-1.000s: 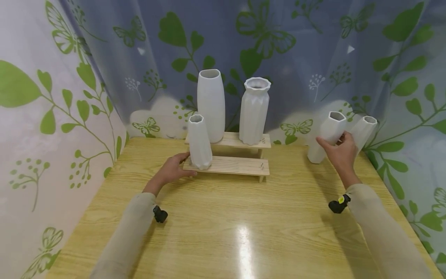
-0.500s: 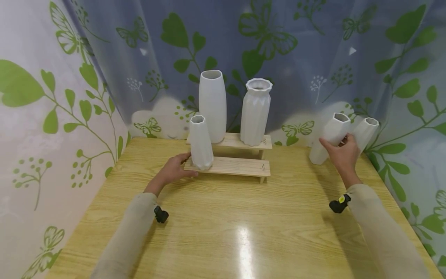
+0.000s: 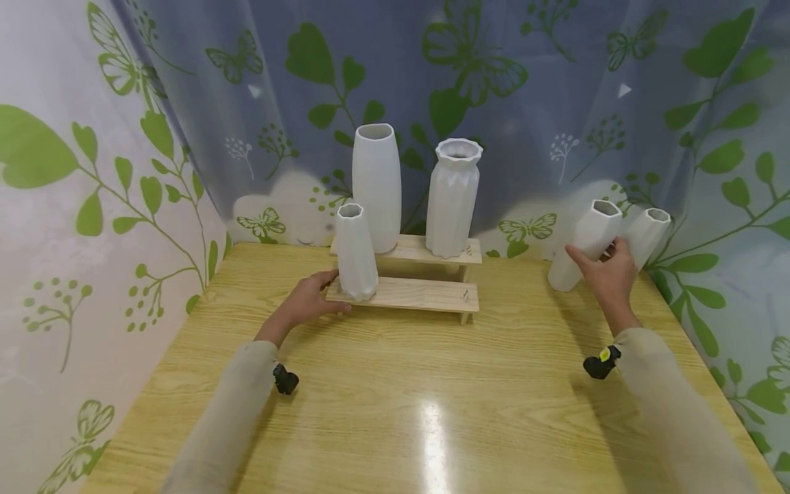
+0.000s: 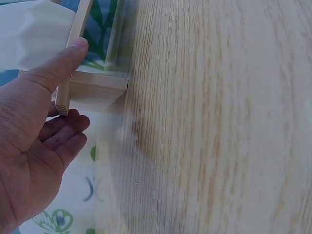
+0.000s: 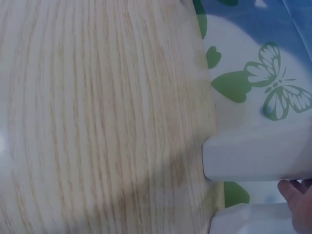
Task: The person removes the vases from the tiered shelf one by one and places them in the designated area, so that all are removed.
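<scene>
My left hand [image 3: 305,300] grips the left end of the lower board of a two-step wooden stand [image 3: 426,293], thumb along the front edge and fingers under it in the left wrist view. Right beside that hand, a slim white fluted vase [image 3: 356,257] stands on the lower board. My right hand [image 3: 607,271] holds a white faceted vase [image 3: 594,230] by its side, thumb on the left and fingers behind. This vase tilts to the right, its base by the tabletop. Another white vase [image 3: 647,233] is partly hidden behind the hand.
On the upper board are a tall smooth white vase [image 3: 376,185] and a white pleated vase [image 3: 453,199] with a scalloped rim. The wood-grain table [image 3: 382,391] ends at a patterned curtain [image 3: 518,89] behind the stand.
The faceted vase in my right hand leans slightly further right than a second ago. My left hand keeps its place on the stand, and the other vases have not moved.
</scene>
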The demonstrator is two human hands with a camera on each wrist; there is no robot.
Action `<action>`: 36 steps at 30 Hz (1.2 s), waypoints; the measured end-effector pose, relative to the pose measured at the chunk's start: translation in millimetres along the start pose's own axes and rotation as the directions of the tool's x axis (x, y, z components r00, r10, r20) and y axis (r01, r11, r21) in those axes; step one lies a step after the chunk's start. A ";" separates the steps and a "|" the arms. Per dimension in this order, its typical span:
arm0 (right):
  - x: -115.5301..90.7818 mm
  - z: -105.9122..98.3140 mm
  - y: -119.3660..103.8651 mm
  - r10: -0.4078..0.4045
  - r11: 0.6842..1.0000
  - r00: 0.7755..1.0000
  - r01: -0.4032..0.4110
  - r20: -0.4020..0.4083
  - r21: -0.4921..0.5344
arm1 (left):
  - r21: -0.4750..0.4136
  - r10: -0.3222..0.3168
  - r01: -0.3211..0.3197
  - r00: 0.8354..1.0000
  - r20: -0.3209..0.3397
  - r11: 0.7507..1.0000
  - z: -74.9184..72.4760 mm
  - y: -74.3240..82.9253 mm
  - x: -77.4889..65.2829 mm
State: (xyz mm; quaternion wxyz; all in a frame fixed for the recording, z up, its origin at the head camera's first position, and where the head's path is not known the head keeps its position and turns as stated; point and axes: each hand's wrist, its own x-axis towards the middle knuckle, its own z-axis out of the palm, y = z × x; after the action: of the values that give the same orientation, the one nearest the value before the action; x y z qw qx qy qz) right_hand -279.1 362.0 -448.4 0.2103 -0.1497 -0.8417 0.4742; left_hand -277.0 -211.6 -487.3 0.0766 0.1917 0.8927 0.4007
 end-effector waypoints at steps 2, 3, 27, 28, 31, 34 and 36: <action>-0.7 -0.3 0.3 -0.002 1.000 1.000 0.002 0.002 0.003 | -0.002 -0.001 0.001 1.000 0.003 1.000 -0.1 0.1 -0.1; -1.4 -0.7 0.6 -0.006 1.000 1.000 0.006 0.000 0.003 | -0.003 -0.001 0.002 1.000 0.005 1.000 -0.2 0.1 -0.2; -35.9 -24.7 -16.5 0.093 0.996 0.996 -0.092 0.008 -0.010 | -0.001 -0.006 0.006 1.000 0.004 1.000 0.4 1.0 -1.3; -37.8 -25.1 -17.6 0.087 0.996 0.996 -0.087 0.007 -0.009 | -0.001 -0.008 0.008 1.000 0.003 1.000 0.4 0.9 -1.2; -43.5 -25.3 -20.6 0.062 0.998 0.998 -0.062 0.008 -0.002 | -0.003 -0.010 0.010 1.000 0.003 1.000 0.0 1.8 -1.3; -49.8 -24.1 -24.0 0.015 1.000 1.000 -0.015 0.003 0.002 | -0.002 -0.014 0.014 1.000 0.003 1.000 0.0 2.6 -1.3; -54.2 -22.3 -26.3 -0.020 1.000 1.000 0.020 0.000 0.007 | -0.004 -0.014 0.014 1.000 0.005 1.000 0.2 2.8 -1.3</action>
State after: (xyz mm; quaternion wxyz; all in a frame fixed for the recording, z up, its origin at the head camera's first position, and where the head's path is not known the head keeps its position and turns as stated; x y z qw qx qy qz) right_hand -222.5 340.7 -427.0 0.2155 -0.1406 -0.8416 0.4748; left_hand -274.9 -210.3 -485.4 0.0818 0.1862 0.8929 0.4016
